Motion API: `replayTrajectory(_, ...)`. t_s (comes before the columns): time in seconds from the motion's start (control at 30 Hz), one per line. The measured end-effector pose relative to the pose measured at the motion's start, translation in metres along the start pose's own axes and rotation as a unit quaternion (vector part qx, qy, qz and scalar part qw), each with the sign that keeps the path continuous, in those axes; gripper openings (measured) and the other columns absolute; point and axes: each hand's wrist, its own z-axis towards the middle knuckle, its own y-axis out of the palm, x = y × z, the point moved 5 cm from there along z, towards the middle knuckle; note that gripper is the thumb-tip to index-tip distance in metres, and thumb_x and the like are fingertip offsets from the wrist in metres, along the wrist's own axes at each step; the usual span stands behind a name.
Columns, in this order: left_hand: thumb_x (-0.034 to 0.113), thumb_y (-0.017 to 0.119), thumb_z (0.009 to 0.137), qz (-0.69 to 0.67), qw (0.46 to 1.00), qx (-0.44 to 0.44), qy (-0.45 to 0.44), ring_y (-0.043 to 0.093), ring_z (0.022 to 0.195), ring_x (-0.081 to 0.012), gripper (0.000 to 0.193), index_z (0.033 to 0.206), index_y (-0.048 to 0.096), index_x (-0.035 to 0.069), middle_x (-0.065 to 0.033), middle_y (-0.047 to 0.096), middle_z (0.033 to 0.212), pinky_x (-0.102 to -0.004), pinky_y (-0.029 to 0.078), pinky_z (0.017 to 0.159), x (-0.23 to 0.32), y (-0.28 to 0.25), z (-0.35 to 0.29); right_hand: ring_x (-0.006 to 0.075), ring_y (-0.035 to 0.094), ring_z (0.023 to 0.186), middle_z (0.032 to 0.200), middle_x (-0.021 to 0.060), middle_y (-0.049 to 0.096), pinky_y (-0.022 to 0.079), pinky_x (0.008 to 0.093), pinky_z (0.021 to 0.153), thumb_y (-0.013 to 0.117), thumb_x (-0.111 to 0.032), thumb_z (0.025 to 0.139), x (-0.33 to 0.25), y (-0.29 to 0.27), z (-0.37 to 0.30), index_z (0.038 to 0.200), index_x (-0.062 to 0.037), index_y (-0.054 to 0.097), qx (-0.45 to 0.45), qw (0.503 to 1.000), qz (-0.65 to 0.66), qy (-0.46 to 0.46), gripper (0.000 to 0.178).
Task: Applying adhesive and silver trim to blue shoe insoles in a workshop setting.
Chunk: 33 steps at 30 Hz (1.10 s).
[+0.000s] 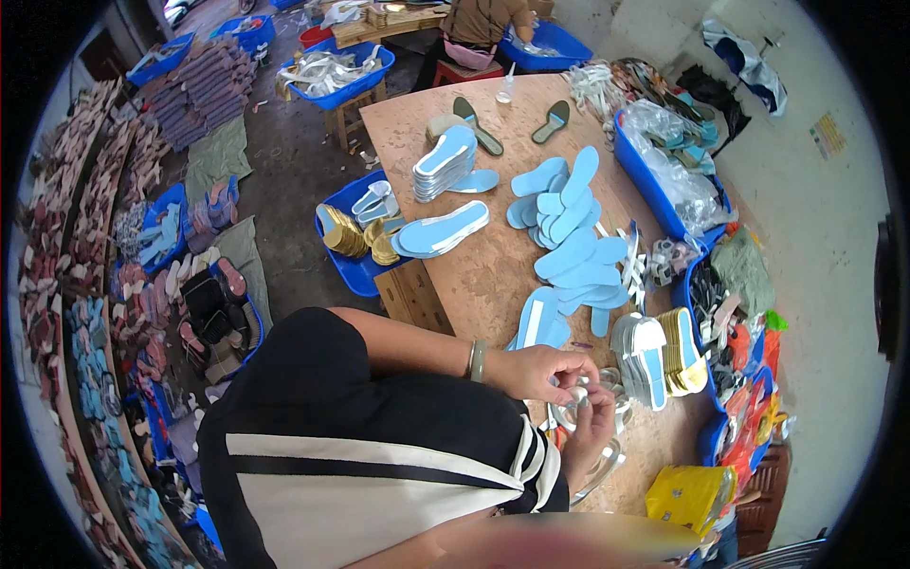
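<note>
Two bare hands meet at the near edge of the wooden table (pixel 398 123), with a small whitish piece (pixel 581 383) pinched between their fingertips. The left hand (pixel 540 373), with bangles (pixel 478 360) at its wrist, comes in from 9 o'clock, its fingers curled and thumb and forefinger drawn close together on the piece. The right hand (pixel 591 429) reaches up from 6 o'clock, fingers bent in and tips nearly closed against the same piece, which lies right at the meeting point of both hands, partly hidden by them; its exact shape cannot be told. Taking that point as the centre of the dial, pale shiny strips (pixel 621 403) lie just beside the hands at 3 o'clock, and a curved strip (pixel 604 471) sits near the right hand at 5. Close by at 2 o'clock stands a silver-edged stack (pixel 637 356), with a gold-edged stack (pixel 681 356) next to it, farther out. Some blue insoles (pixel 538 321) lie near the left hand at 11 to 12 o'clock, and a looser blue pile (pixel 573 251) spreads beyond at 12. A yellow container (pixel 690 498) rests well apart, between 4 and 5 o'clock.
</note>
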Motion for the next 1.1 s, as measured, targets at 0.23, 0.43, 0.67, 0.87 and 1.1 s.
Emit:
replayTrajectory(0.23, 0.003, 0.061, 0.077, -0.505, 0.841, -0.171, -0.090, 0.050, 0.054, -0.0085, 0.060, 0.130, 0.032, 0.007, -0.0009, 0.042, 0.075, -0.0215, 0.041, 0.043, 0.010, 0.017, 0.011, 0.0233, 0.055, 0.075, 0.078, 0.0123, 0.056, 0.044, 0.0359, 0.077, 0.058, -0.014, 0.087, -0.019, -0.032, -0.004, 0.088, -0.0045, 0.043, -0.055, 0.952, 0.299, -0.018, 0.017)
replayTrajectory(0.43, 0.003, 0.059, 0.083, -0.309, 0.921, -0.194, -0.138, 0.051, 0.058, -0.0054, 0.052, 0.129, 0.037, 0.010, -0.0028, 0.052, 0.088, -0.0176, 0.042, 0.047, 0.025, 0.019, 0.011, 0.0196, 0.054, 0.106, 0.114, 0.0108, 0.056, 0.043, 0.0316, 0.090, 0.071, -0.018, 0.077, -0.025, -0.004, -0.008, 0.135, -0.0012, 0.035, -0.172, 0.970, 0.156, 0.078, 0.071)
replayTrajectory(0.67, 0.002, 0.059, 0.086, -0.169, 0.956, -0.161, -0.178, 0.051, 0.063, -0.0029, 0.036, 0.120, 0.049, 0.008, -0.0021, 0.058, 0.090, -0.0146, 0.040, 0.049, 0.029, 0.003, 0.008, 0.0053, 0.052, 0.069, 0.074, -0.0016, 0.056, 0.042, 0.0210, 0.064, 0.067, -0.008, 0.079, -0.049, -0.042, -0.014, 0.122, -0.0014, 0.054, -0.153, 0.984, 0.040, 0.079, 0.045)
replayTrajectory(0.87, 0.001, 0.059, 0.087, -0.090, 0.977, -0.154, -0.121, 0.052, 0.065, -0.0033, 0.034, 0.119, 0.049, 0.005, -0.0065, 0.063, 0.094, -0.0136, 0.039, 0.047, 0.033, 0.014, 0.013, 0.0084, 0.057, 0.072, 0.080, 0.0009, 0.061, 0.047, 0.0232, 0.064, 0.065, -0.021, 0.085, -0.047, -0.011, -0.029, 0.115, -0.0075, 0.058, -0.159, 0.983, 0.065, 0.064, 0.034)
replayTrajectory(1.1, 0.001, 0.063, 0.080, -0.086, 0.979, -0.051, -0.177, 0.049, 0.056, -0.0020, 0.063, 0.136, 0.033, 0.005, -0.0091, 0.065, 0.090, -0.0132, 0.036, 0.045, 0.030, -0.021, 0.010, -0.0002, 0.041, 0.054, 0.075, -0.0055, 0.059, 0.032, 0.0157, 0.047, 0.059, -0.016, 0.083, -0.063, -0.227, -0.045, 0.108, -0.0099, 0.065, 0.117, 0.993, 0.014, -0.003, 0.026)
